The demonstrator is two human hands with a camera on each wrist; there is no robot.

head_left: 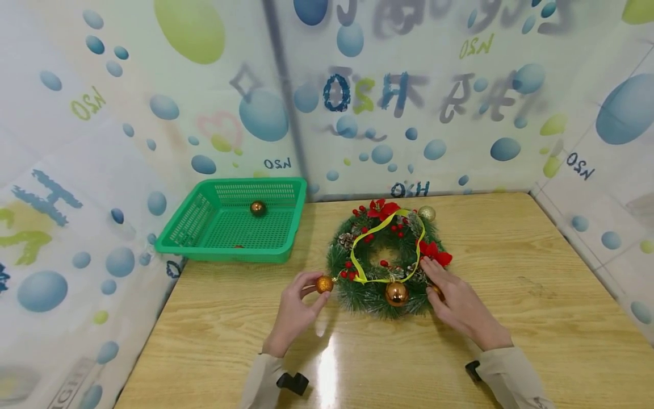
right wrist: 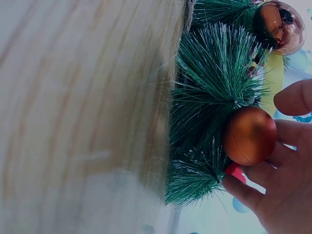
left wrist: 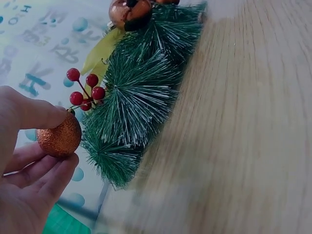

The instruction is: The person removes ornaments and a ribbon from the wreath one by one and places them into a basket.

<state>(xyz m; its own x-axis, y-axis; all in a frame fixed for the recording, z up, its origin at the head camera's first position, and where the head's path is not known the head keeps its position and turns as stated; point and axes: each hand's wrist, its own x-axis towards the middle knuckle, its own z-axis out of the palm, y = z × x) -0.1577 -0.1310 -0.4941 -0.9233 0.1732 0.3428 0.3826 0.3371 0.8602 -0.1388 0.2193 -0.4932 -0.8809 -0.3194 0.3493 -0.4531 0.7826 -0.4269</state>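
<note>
A green Christmas wreath [head_left: 352, 295] lies on the table, dressed with red berries, red flowers, a pinecone and a loop of yellow ribbon [head_left: 356, 258]. At its left side, my left hand [head_left: 296, 309] pinches a glittery copper bauble [left wrist: 59, 137] between thumb and fingers, close beside a sprig of red berries [left wrist: 91, 92]. My right hand [head_left: 462, 307] rests at the wreath's right side with fingers extended. A matte copper bauble [right wrist: 250, 136] lies against those fingers, while the thumb stands apart from it. Between the hands, a shiny copper bauble [head_left: 397, 294] sits on the wreath's front.
On the left of the table stands a green plastic basket [head_left: 230, 254] with a shiny brown bauble [head_left: 258, 208] and a bit of something red inside. A pale gold bauble [head_left: 427, 213] sits at the wreath's back right. A patterned curtain wall [head_left: 357, 153] rises behind the wooden table [head_left: 536, 284].
</note>
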